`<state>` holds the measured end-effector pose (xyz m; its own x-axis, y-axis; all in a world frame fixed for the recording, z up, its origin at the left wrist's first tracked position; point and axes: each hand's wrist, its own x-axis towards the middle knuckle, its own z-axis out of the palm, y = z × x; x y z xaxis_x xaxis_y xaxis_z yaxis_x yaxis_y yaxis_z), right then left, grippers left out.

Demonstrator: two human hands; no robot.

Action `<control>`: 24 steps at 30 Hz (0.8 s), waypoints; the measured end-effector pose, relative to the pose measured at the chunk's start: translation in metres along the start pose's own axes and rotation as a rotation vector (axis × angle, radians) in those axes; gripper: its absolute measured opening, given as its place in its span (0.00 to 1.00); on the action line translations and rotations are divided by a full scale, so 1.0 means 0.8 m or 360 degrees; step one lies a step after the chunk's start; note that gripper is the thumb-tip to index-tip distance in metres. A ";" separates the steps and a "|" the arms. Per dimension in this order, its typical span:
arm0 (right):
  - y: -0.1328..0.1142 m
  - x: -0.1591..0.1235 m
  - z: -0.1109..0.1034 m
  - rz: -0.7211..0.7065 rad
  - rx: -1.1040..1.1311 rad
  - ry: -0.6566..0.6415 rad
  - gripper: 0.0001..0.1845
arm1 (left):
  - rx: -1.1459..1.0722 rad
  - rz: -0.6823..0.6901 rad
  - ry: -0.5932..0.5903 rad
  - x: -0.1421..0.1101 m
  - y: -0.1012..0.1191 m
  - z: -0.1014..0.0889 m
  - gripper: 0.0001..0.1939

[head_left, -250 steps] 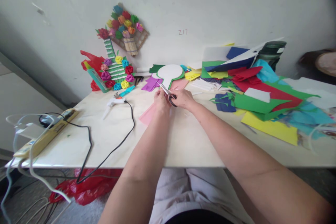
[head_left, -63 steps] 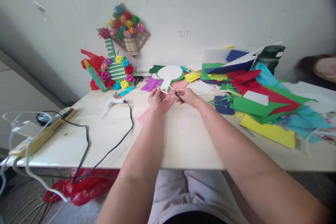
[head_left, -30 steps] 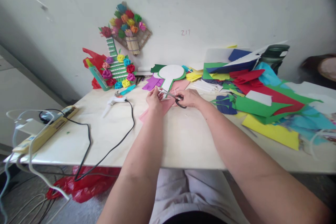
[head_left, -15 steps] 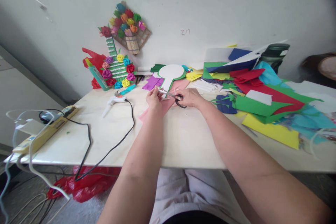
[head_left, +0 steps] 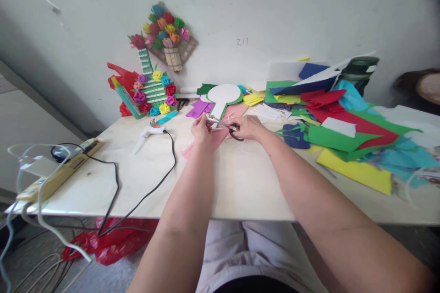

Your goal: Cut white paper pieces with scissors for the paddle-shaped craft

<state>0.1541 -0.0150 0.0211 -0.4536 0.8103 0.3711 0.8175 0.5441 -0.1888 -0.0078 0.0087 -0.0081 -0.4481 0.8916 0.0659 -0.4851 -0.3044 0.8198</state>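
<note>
My right hand (head_left: pixel 249 128) is closed around the black-handled scissors (head_left: pixel 236 134), whose blades point left. At the blade tips, my left hand (head_left: pixel 202 127) pinches a thin white paper strip (head_left: pixel 208 119). Whether the blades touch the strip is too small to tell. Pink paper (head_left: pixel 220 139) lies under both hands. Just beyond them rests a white round-headed cutout with a stem (head_left: pixel 224 94), edged in green. A purple paper piece (head_left: pixel 199 108) is to its left, and white paper strips (head_left: pixel 270 111) lie to its right.
A white glue gun (head_left: pixel 153 131) trails a black cord toward a power strip (head_left: pixel 62 169) at left. A glue bottle (head_left: pixel 128 97) leans by a flower-trimmed guitar shape (head_left: pixel 154 89). Coloured paper (head_left: pixel 354 169) is heaped at right, with a dark green-lidded container (head_left: pixel 360 71) behind.
</note>
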 end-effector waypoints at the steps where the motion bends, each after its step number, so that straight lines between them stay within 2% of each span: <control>1: 0.000 0.000 0.000 0.0004 0.0008 -0.0005 0.19 | 0.0001 -0.0006 0.0008 0.000 0.000 0.000 0.10; 24: 0.004 0.001 0.002 -0.0017 -0.0010 0.0002 0.21 | -0.0091 -0.0032 -0.0043 0.005 -0.004 -0.003 0.08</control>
<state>0.1555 -0.0125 0.0193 -0.4617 0.8042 0.3742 0.8150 0.5512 -0.1790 -0.0096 0.0127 -0.0119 -0.4176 0.9062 0.0660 -0.5364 -0.3045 0.7871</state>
